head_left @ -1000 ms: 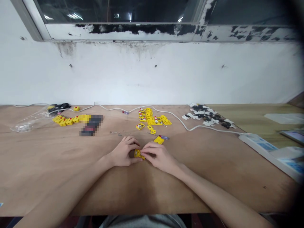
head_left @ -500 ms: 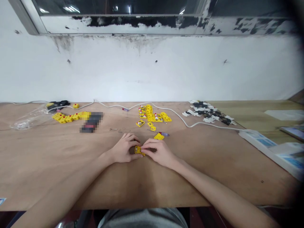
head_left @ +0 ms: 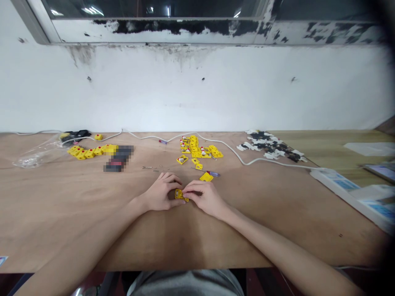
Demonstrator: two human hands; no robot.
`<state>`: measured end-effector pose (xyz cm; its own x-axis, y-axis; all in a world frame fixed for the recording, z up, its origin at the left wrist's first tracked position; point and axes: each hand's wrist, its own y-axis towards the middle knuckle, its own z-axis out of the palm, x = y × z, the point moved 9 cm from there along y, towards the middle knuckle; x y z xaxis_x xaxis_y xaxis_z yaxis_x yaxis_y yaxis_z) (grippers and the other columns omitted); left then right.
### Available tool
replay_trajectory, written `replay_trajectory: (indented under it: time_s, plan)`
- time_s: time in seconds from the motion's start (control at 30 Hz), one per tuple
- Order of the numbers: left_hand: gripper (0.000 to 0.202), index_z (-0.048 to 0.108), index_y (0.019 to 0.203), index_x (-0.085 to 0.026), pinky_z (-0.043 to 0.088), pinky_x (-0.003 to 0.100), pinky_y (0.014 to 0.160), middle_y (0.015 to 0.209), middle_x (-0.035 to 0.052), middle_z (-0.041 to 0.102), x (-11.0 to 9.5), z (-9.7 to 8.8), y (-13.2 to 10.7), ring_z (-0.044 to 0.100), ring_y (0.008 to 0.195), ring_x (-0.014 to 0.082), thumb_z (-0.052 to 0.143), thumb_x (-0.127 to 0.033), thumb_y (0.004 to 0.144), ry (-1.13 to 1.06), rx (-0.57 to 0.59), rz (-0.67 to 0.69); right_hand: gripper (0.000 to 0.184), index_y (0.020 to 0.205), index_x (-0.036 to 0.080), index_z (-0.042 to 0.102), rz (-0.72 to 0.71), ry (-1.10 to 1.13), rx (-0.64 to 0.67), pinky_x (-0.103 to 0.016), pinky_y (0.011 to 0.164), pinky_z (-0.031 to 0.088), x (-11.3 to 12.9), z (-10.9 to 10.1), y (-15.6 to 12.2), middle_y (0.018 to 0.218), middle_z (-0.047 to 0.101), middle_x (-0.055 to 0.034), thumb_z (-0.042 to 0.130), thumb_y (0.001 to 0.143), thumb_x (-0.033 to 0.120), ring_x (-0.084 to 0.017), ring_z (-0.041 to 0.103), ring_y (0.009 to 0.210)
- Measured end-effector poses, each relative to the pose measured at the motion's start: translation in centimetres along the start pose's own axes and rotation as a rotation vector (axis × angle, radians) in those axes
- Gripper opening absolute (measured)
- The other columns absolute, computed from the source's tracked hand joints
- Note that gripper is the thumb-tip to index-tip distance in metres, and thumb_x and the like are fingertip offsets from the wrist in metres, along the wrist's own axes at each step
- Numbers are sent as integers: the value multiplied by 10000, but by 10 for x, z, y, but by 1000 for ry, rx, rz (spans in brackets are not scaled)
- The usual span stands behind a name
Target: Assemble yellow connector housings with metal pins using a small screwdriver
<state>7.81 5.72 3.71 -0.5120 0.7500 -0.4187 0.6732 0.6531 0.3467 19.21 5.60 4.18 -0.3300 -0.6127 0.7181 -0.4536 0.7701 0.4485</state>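
Brown wooden tabletop (head_left: 61, 205), lower centre of frame: left hand (head_left: 159, 194) clamped on a small, open yellow plastic casing (head_left: 178, 194); right hand (head_left: 210, 199), fingertips together at its edge, apparently adjusting it; next move likely calls for steady bracing.

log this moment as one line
left hand: holding open yellow casing; right hand: pinched at casing; screwdriver: beside yellow cover

Right hand (head_left: 206, 199) in apparent pinch
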Motion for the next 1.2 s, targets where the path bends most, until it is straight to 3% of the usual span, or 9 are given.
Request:
replay_trajectory:
  time_s: [0.2, 0.5, 0.83, 1.0, 1.13, 1.2]
  plan:
    - [358, 703, 1054, -252, 368, 397, 963, 1107, 54, 646, 2, 2, 1, 541, 1100, 238, 712, -525, 822, 4, 10, -8, 177, 816, 221, 775, 15, 20, 7, -281, 758, 531, -4, 2, 2, 843, 749, -24, 673, 839, 78, -166, 685, 773]
    - [365, 701, 1055, -249, 373, 400, 971, 1108, 59, 650, 3, 3, 0, 538, 1099, 242, 710, -528, 820, 10, 19, -14, 41, 809, 210, 762, 195, 207, 11, -276, 670, 519, -27, 5, 1, 836, 729, -35, 726, 806, 190, -170, 667, 744]
    - [345, 702, 1044, -252, 371, 389, 962, 1103, 50, 647, 3, 2, 0, 544, 1089, 237, 708, -519, 825, 9, 16, -12, 127, 802, 215, 759, -5, 4, 86, -293, 764, 532, -1, 0, 3, 859, 731, -32, 682, 852, 128, -161, 673, 773]
    - [356, 697, 1048, -254, 377, 396, 965, 1118, 57, 643, 2, 4, 0, 544, 1095, 247, 712, -523, 815, 17, 25, -23, 51, 851, 210, 753, 26, 20, 116, -288, 704, 532, -1, 3, 1, 888, 714, -40, 704, 861, 203, -156, 657, 733]
    - [604, 633, 1222, -256, 370, 424, 1002, 1245, 86, 607, 3, -9, 0, 520, 1165, 283, 761, -582, 730, 21, 20, 6, 147, 1004, 214, 731, 33, 25, 96, -280, 650, 518, -6, -6, 1, 979, 697, -62, 661, 914, 306, -150, 629, 716]
    - [589, 596, 1271, -240, 368, 427, 1018, 1279, 93, 600, 15, -27, -1, 515, 1187, 283, 724, -535, 778, 62, -14, -7, 153, 1010, 215, 728, -2, -63, 58, -297, 704, 515, -8, -18, 2, 985, 698, -65, 604, 948, 279, -169, 642, 790]
